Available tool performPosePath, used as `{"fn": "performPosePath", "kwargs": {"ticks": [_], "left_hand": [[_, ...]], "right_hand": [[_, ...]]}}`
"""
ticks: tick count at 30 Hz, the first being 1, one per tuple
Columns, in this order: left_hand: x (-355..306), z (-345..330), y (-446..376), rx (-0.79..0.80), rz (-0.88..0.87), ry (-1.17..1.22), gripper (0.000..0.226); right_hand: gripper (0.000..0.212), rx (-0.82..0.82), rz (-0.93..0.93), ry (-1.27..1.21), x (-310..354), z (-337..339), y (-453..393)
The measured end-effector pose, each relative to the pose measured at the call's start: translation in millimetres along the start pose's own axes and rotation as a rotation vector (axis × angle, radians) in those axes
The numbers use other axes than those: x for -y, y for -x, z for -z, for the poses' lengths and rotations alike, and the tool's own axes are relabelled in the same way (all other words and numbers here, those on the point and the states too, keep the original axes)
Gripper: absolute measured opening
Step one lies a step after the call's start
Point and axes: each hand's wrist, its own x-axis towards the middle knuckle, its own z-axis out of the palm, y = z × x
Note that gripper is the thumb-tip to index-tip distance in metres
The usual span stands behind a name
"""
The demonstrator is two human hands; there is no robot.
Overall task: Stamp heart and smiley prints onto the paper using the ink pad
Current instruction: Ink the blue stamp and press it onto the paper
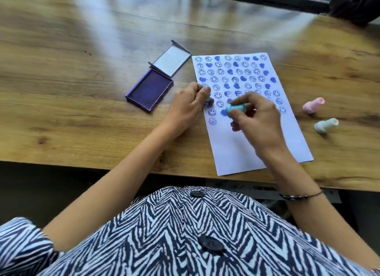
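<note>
From the head view, your right hand (255,119) grips a teal stamp (235,108) lying on its side, long axis across the paper (253,144), over the lowest printed rows. Your left hand (189,107) pinches a second stamp (208,102) at the paper's left edge. The open ink pad (150,90) lies left of the paper, nearer your left hand; the paper's bare part sits below both stamps.

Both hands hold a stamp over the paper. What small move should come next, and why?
Probably bring the right hand and its blue stamp down onto the blank paper beside the last prints. The upper rows are full, the lower part is bare, and the stamp lies tilted sideways, so it likely needs turning upright first.
</note>
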Motion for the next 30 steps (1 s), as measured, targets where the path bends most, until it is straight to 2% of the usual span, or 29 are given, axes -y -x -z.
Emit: {"fn": "performPosePath", "kwargs": {"ticks": [2,4,10,14,24,30], "left_hand": [[1,0,0,0.01,0.007,0.022,0.023],[1,1,0,0.012,0.01,0.085,0.021],[4,8,15,0.008,-0.039,0.318,0.009],[9,11,24,-0.01,-0.052,0.389,0.009],[8,13,32,0.004,-0.04,0.39,0.019],[4,4,40,0.086,-0.035,0.384,0.022]], "right_hand": [[0.016,0.025,-0.133,-0.209,-1,9,1],[0.017,0.057,-0.204,-0.294,-2,13,2],[0.015,0.106,-0.255,-0.475,3,6,9],[0.015,0.116,-0.255,-0.488,5,3,11],[0.014,0.122,-0.248,-0.509,8,-1,13],[0.016,0.118,-0.093,-0.449,11,0,16]]}}
